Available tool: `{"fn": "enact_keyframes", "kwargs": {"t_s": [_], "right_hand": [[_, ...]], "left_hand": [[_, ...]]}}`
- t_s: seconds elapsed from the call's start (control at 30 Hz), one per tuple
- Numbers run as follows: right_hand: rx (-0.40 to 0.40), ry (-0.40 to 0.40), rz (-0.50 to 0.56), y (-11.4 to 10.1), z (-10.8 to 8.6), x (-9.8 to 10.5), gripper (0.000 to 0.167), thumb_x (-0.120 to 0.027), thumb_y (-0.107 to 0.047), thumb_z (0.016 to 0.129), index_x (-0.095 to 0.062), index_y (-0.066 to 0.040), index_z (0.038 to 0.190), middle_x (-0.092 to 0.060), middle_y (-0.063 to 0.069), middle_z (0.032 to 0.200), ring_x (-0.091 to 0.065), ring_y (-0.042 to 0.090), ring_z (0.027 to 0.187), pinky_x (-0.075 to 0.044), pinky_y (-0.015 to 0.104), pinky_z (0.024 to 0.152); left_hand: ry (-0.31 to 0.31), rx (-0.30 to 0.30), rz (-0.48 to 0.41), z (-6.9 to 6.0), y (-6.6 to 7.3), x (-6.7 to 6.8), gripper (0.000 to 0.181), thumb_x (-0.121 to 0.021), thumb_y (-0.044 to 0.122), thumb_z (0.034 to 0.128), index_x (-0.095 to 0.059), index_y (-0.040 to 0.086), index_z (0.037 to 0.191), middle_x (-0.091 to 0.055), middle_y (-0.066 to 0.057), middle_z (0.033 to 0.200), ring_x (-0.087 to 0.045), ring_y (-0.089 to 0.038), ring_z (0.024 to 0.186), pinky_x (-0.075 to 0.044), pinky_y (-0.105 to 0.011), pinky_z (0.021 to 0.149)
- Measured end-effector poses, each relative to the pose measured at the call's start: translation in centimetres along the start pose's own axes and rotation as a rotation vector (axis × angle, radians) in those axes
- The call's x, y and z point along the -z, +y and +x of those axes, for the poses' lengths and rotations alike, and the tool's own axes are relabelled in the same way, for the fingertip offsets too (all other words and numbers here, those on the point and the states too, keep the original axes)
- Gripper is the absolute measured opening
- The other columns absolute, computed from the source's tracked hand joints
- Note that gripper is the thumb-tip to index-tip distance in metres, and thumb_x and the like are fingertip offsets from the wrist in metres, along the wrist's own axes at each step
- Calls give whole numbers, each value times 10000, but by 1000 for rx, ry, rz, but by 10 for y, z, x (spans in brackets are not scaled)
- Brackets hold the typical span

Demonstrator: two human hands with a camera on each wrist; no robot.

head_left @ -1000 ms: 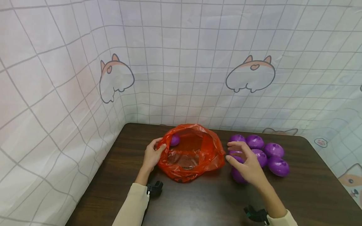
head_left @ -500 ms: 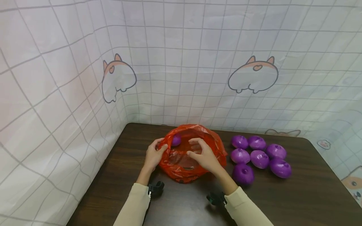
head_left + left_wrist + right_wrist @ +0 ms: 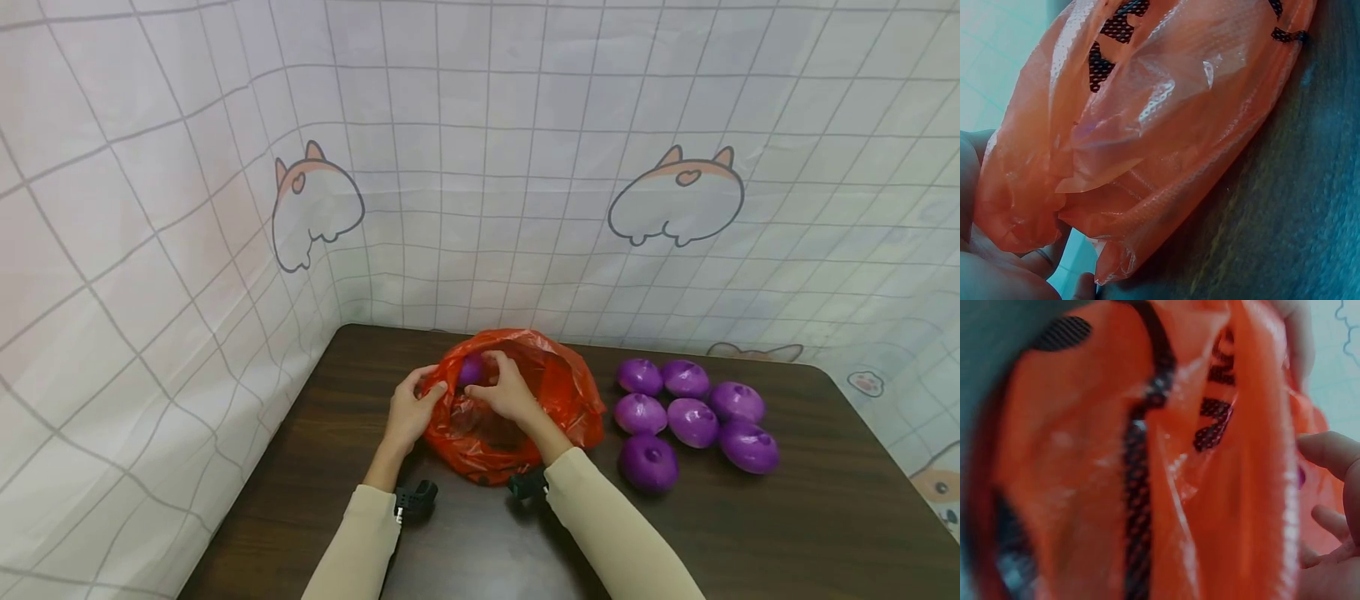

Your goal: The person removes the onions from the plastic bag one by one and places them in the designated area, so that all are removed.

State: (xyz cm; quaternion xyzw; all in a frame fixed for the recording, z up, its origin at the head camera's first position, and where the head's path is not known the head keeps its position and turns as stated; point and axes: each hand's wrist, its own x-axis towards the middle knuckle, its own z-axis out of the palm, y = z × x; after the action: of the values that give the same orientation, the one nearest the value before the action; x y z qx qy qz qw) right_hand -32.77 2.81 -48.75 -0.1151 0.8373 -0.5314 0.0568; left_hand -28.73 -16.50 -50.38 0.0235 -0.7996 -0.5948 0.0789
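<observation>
A red plastic bag [image 3: 587, 414] lies with its mouth spread wide on the dark table. My left hand [image 3: 409, 415] holds the bag's left rim, thumb over the edge and fingers behind. Inside, against the left wall, sits a glossy purple onion [image 3: 471, 369]. My right hand [image 3: 512, 393] reaches into the mouth, its fingers and thumb apart beside that onion; contact cannot be made out. The left wrist view shows the bag's side [image 3: 1166, 112] filling the picture near the left palm. In the right wrist view, the right hand [image 3: 1338, 506] stands behind the blurred bag wall [image 3: 1085, 456].
Several more purple onions [image 3: 692, 422] lie grouped right of the bag, with one [image 3: 649, 463] nearest the front. A white grid-patterned cloth [image 3: 480, 208] hangs behind and at the left of the table [image 3: 720, 533]. Black wrist devices [image 3: 416, 498] are worn on both wrists.
My right hand has swung left from beside the grouped onions, over the bag's mouth, to the onion inside. My left hand has stayed at the rim.
</observation>
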Motion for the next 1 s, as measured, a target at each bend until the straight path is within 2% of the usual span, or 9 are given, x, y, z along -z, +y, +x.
{"fn": "enact_keyframes", "kwargs": {"t_s": [0.1,0.23,0.4,0.7,1.0], "right_hand": [[-23,13,22,4,11,-4,703,-807,-237,875,-438,-100,1458,-452,167,1450,-562,349,1205,-534,488,974],[-14,25,54,10,23,-10,696,-813,-208,876,-437,-73,1446,-522,172,1395,-580,329,1187,-540,483,974],[10,40,17,13,33,-17,708,-820,-214,870,-455,-60,1458,-559,175,1398,-574,336,1238,-506,504,1046],[-1,83,-79,12,36,-21,679,-832,-212,853,-520,-72,1440,-606,195,1366,-584,362,1236,-501,520,1047],[-16,115,-53,13,36,-17,629,-829,-145,850,-538,-30,1395,-619,201,1335,-583,361,1228,-482,523,1070]], "left_hand": [[-1,4,3,1,0,1,382,-657,255,1010,-623,168,1381,-630,-137,1172,-574,-211,885,-485,-286,723],[2,4,7,3,-1,1,384,-658,262,1010,-622,176,1383,-638,-133,1202,-598,-222,929,-499,-284,751],[-3,10,7,3,-1,2,388,-659,281,1009,-622,188,1385,-641,-132,1220,-621,-237,959,-534,-313,783],[-3,22,2,2,-3,-1,384,-660,270,1008,-623,191,1382,-640,-120,1193,-622,-227,952,-531,-306,768],[-4,21,1,3,-2,-1,380,-654,273,1012,-622,192,1382,-638,-112,1204,-596,-230,964,-495,-297,761]]}}
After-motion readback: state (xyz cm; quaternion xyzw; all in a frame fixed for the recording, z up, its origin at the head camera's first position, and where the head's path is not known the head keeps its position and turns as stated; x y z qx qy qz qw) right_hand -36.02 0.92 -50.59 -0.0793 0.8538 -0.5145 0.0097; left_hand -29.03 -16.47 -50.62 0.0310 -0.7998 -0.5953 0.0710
